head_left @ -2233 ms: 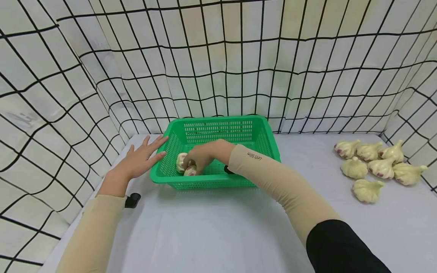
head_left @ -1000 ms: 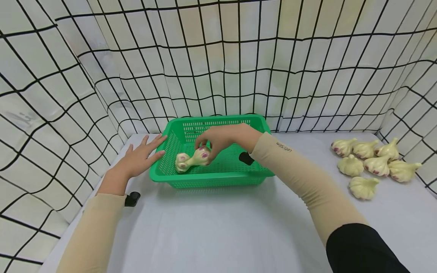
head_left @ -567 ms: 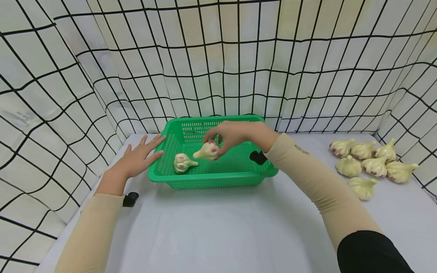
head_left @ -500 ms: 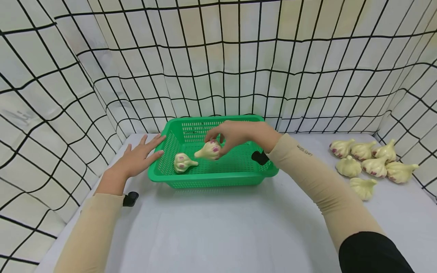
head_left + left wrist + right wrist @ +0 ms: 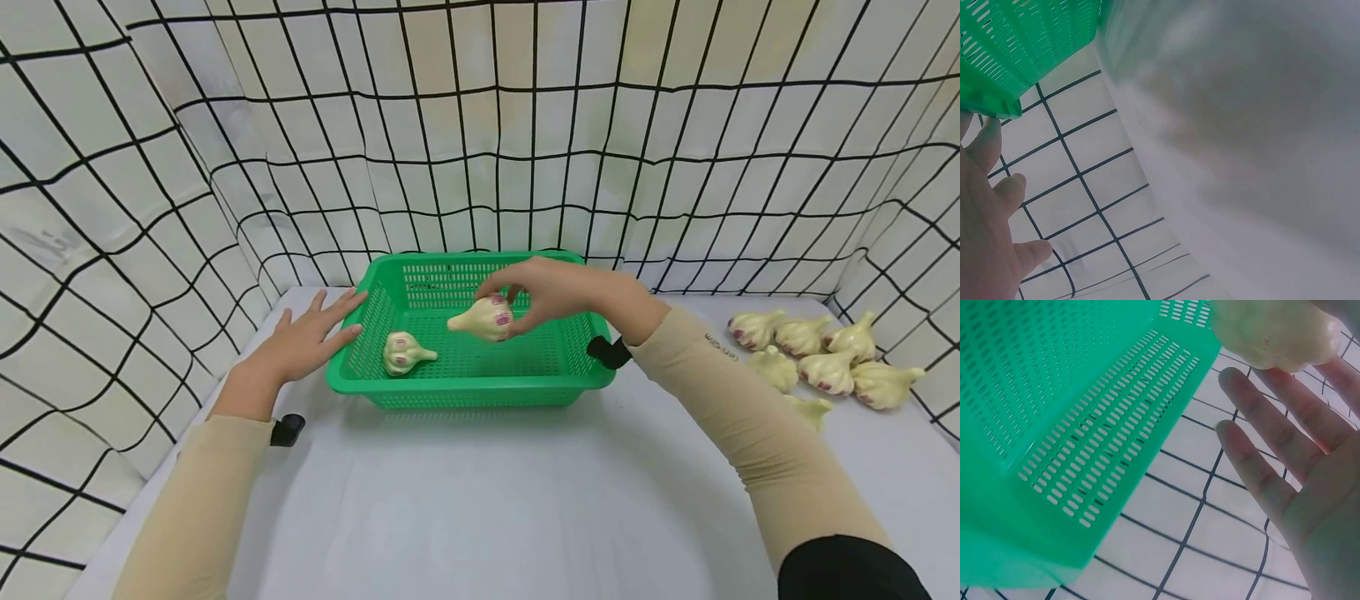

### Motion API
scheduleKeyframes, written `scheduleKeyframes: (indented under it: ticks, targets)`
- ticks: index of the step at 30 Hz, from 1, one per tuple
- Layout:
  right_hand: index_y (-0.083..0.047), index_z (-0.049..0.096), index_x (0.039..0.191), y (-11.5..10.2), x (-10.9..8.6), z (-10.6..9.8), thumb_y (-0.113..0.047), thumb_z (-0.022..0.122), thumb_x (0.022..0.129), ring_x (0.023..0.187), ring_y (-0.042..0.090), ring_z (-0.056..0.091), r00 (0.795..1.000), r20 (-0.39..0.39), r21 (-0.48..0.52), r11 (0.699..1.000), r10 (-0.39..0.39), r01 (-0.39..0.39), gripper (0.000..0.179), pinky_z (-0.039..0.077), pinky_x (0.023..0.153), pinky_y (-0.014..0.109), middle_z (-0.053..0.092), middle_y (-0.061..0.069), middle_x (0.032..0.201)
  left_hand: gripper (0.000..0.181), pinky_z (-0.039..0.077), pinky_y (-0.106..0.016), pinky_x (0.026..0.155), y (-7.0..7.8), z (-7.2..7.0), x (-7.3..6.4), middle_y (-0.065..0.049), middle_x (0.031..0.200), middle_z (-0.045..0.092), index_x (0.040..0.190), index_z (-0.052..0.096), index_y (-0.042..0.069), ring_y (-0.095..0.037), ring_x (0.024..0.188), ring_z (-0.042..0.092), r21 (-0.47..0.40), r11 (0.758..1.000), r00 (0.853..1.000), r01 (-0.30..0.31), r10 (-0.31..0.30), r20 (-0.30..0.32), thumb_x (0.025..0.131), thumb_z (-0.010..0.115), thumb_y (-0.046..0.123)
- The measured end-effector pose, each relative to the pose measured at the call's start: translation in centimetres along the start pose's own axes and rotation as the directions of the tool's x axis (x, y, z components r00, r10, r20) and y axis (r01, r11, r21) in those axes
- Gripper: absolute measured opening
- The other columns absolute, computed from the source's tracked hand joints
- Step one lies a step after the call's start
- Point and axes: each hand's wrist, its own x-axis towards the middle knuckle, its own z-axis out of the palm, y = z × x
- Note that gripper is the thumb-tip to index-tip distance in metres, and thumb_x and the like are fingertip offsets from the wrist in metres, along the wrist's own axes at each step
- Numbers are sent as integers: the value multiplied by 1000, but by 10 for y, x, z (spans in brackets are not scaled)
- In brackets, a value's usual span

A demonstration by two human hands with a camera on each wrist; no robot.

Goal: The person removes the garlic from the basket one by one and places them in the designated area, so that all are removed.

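Observation:
My right hand (image 5: 551,292) pinches a garlic bulb (image 5: 489,317) over the green plastic basket (image 5: 480,384). The bulb is cream with purple marks, its stem pointing left. In the right wrist view the same garlic bulb (image 5: 1275,331) shows at the top, against the fingertips of my right hand (image 5: 1329,469). Inside the basket, near its left end, lies another garlic bulb (image 5: 403,353). My left hand (image 5: 303,340) rests with spread, straight fingers against the basket's left rim; the left wrist view shows those fingers (image 5: 988,145) at the basket edge.
Several garlic bulbs (image 5: 827,373) lie grouped on the right of the white table (image 5: 465,492), partly hidden by my right sleeve. A black grid net (image 5: 525,158) over white sheeting stands behind the basket and along both sides.
My right hand has lifted a garlic bulb up from beside the other one in the basket and carried it rightward. The left hand has stayed on the rim.

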Motion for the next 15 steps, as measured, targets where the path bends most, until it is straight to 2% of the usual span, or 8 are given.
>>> scheduleKeyframes:
  ticks: [4,8,15]
  targets:
    - [-14,65,134,2,-13,-1,-21,83,88,112,13,64,999,-41,3,1000,-16,17,50,52,97,35,67,-6,121,70,-13,-75,112,0,-1,1,-11,171,10,167,15,22,-43,154,-9,3,1000,1000,-2,2,8,108,36,55]
    - [-12,65,135,2,-24,-3,-20,83,88,108,13,62,997,-77,-12,1000,-23,22,51,51,96,34,67,-5,119,70,-13,-75,111,1,-2,0,-10,171,10,167,16,22,-43,154,-9,-3,1000,1000,-4,4,11,108,36,56]
    - [-13,65,135,7,-43,-6,-20,84,87,111,14,61,989,-144,-37,999,-15,10,52,51,99,38,67,-4,122,70,-13,-76,111,1,-2,-1,-11,171,10,167,14,22,-43,154,-10,-16,1000,1000,-9,10,18,109,36,55]
